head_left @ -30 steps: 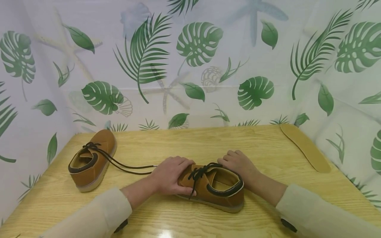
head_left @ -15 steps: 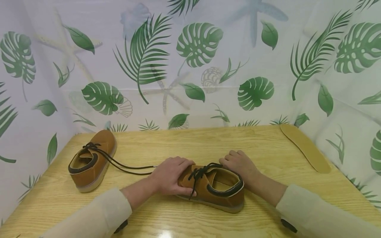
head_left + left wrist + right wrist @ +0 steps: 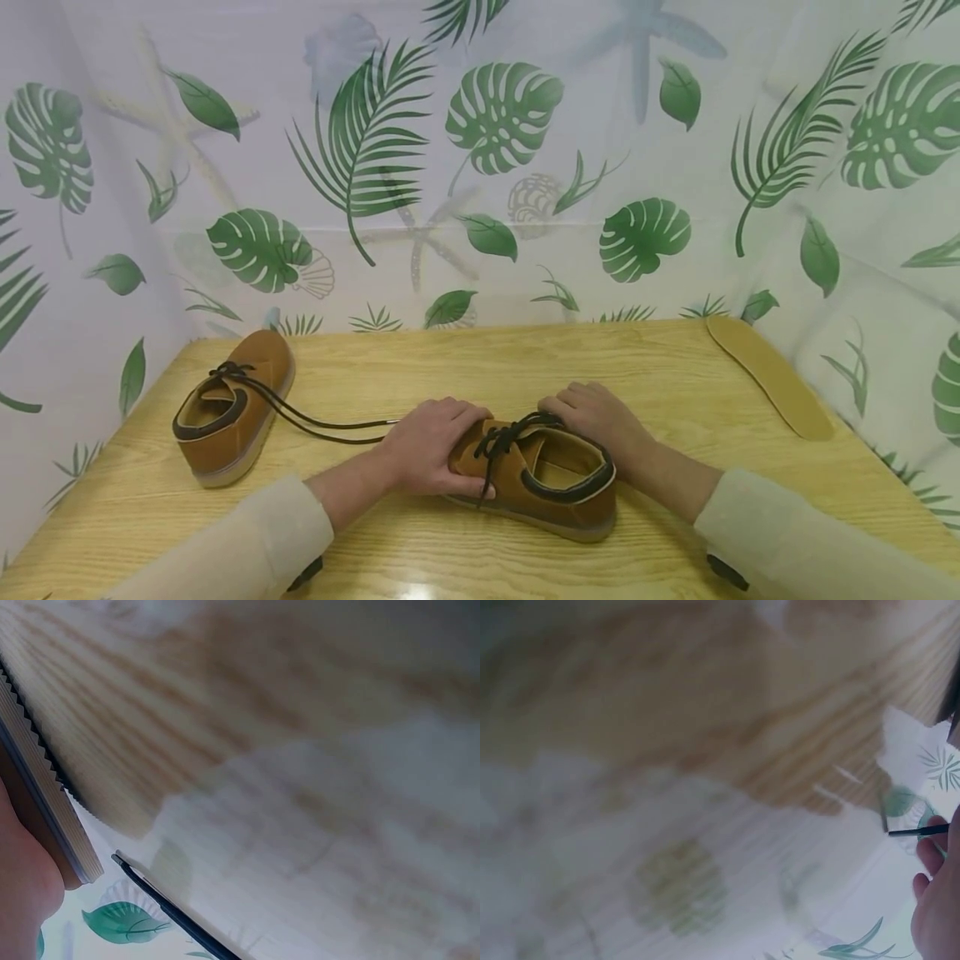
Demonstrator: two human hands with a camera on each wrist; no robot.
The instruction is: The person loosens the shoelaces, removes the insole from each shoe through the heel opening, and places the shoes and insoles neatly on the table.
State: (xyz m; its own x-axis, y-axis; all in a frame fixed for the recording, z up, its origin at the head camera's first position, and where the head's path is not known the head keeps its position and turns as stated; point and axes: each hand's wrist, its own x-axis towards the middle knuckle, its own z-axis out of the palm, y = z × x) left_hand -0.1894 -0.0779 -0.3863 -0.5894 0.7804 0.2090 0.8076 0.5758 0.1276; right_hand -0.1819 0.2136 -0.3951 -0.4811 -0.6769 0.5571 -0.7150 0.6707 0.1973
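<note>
A brown lace-up shoe rests on its sole in front of me, toe to the left. My left hand grips its toe, thumb on the near side; the left wrist view shows the pale sole edge beside that hand. On the shoe's far side, my right hand pinches a dark shoelace, whose tip sticks out past the fingers in the right wrist view. The black bow sits over the tongue. Part of the right fingers is hidden in the head view.
A matching shoe stands at the left, its long black lace trailing toward my left hand. One tan insole lies at the back right of the wooden table. Leaf-printed cloth hangs behind and at both sides.
My right hand has shifted slightly left along the shoe's far side. The left hand keeps its grip on the toe, and both shoes stay in place.
</note>
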